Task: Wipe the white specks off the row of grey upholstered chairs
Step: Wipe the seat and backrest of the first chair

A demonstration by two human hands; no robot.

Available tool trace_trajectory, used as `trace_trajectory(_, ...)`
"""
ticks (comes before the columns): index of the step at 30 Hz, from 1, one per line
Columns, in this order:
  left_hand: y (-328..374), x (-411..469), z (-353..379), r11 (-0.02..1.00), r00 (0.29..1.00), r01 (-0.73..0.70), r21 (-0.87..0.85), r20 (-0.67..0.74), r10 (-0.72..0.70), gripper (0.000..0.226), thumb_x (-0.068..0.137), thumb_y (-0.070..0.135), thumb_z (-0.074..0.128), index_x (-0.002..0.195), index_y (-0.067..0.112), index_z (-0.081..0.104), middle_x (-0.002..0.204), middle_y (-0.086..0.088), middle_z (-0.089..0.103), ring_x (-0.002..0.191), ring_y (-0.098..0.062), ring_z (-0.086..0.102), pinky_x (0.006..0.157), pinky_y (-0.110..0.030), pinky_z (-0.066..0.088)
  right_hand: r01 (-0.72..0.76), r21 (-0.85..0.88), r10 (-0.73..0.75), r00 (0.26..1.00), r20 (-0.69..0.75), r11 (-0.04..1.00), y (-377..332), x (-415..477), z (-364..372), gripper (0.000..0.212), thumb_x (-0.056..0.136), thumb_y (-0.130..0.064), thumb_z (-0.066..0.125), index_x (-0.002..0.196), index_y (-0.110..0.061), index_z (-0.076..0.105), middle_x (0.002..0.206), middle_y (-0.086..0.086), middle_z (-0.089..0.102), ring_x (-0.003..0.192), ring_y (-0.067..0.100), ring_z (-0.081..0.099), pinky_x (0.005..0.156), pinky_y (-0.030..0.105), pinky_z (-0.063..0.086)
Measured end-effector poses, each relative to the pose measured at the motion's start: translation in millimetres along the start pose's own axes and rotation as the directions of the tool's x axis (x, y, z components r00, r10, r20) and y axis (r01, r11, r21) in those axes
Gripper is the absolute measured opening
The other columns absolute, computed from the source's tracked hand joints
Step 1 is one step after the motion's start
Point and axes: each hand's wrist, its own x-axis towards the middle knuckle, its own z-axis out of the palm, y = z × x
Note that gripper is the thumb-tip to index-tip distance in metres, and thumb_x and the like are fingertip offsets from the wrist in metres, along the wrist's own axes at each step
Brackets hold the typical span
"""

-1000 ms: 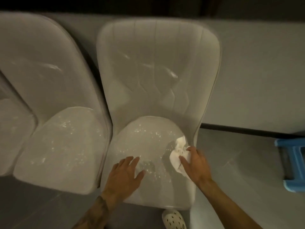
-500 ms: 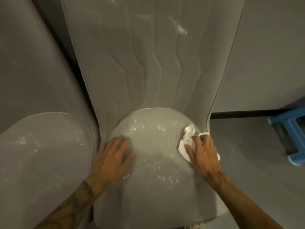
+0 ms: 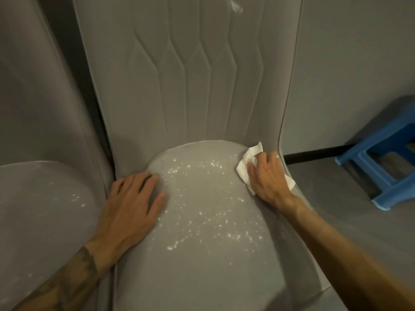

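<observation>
Now the right hand point(image 3: 267, 176) presses a white tissue point(image 3: 243, 170) onto the back right corner of the grey chair point(image 3: 202, 265) seat, its fingers point(image 3: 261, 157) curled on it. The left hand point(image 3: 132, 200) lies flat on the seat's left side, fingers straight. White specks point(image 3: 202, 213) dot the middle.

One camera only, worn on my head. It faces forward and steeply down, close over the grey chair seat point(image 3: 202, 261), which fills the lower middle of the frame; the backrest point(image 3: 190, 75) runs off the top edge. My left hand point(image 3: 132, 203) sits left of centre, my right hand point(image 3: 267, 178), on the white tissue point(image 3: 243, 172), right of centre. A neighbouring chair point(image 3: 40, 198) is cut off at the left edge, a blue stool point(image 3: 370, 142) at the right.
</observation>
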Motion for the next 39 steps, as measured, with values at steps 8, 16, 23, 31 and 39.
trace_trajectory(8, 2, -5, -4, 0.998, 0.99, -0.045, -0.037, -0.136, 0.039, 0.047, 0.103, 0.04, 0.041, 0.131, 0.01, 0.062, 0.124, -0.008, 0.064, 0.113, -0.03, 0.059, 0.097, -0.048, 0.045, -0.056, -0.065, 0.059, 0.997, 0.042, 0.996, 6, -12, -5, 0.033, 0.104, -0.034, 0.036, 0.111, -0.005, 0.05, 0.112, 0.016, 0.053, 0.098, 0.032, 0.048, 0.089, 0.042, 0.037)
trace_trajectory(16, 7, -9, -10, 0.994, 0.977, -0.112, -0.007, -0.185, 0.109, 0.042, 0.104, 0.034, 0.042, 0.126, 0.007, 0.066, 0.118, -0.009, 0.066, 0.105, -0.03, 0.063, 0.093, -0.043, 0.045, 0.097, 0.056, -0.1, 0.994, 0.054, 0.994, 6, -18, -9, 0.03, 0.101, -0.038, 0.043, 0.105, -0.009, 0.052, 0.103, 0.011, 0.049, 0.089, 0.025, 0.045, 0.085, 0.041, 0.042)
trace_trajectory(23, -17, -26, -20, 0.991, 0.991, -0.132, -0.011, -0.008, 0.132, 0.06, 0.105, 0.051, 0.027, 0.142, 0.014, 0.058, 0.137, -0.002, 0.058, 0.127, -0.019, 0.051, 0.113, -0.03, 0.03, 0.143, 0.076, -0.134, 0.985, -0.111, 0.987, -1, -11, -3, 0.011, 0.099, -0.024, 0.051, 0.095, -0.018, 0.043, 0.09, 0.012, 0.053, 0.078, 0.029, 0.048, 0.072, 0.047, 0.048)
trace_trajectory(31, -16, -37, -17, 0.995, 0.997, -0.071, -0.069, -0.012, 0.07, 0.06, 0.104, 0.051, 0.03, 0.141, 0.014, 0.059, 0.145, -0.003, 0.058, 0.138, -0.02, 0.049, 0.121, -0.035, 0.031, -0.049, 0.01, 0.048, 0.995, 0.089, 0.999, 12, 21, 8, 0.032, 0.104, -0.034, 0.035, 0.112, -0.005, 0.047, 0.114, 0.016, 0.049, 0.097, 0.033, 0.046, 0.089, 0.046, 0.04)
trace_trajectory(39, -16, -38, -14, 0.995, 0.999, -0.043, -0.091, -0.03, 0.04, 0.057, 0.105, 0.047, 0.031, 0.139, 0.013, 0.06, 0.144, -0.005, 0.059, 0.137, -0.021, 0.05, 0.12, -0.026, 0.021, 0.153, 0.151, -0.172, 0.977, 0.122, 0.977, 5, 9, 12, 0.027, 0.104, -0.035, 0.039, 0.103, -0.009, 0.048, 0.102, 0.01, 0.048, 0.09, 0.026, 0.045, 0.089, 0.043, 0.04)
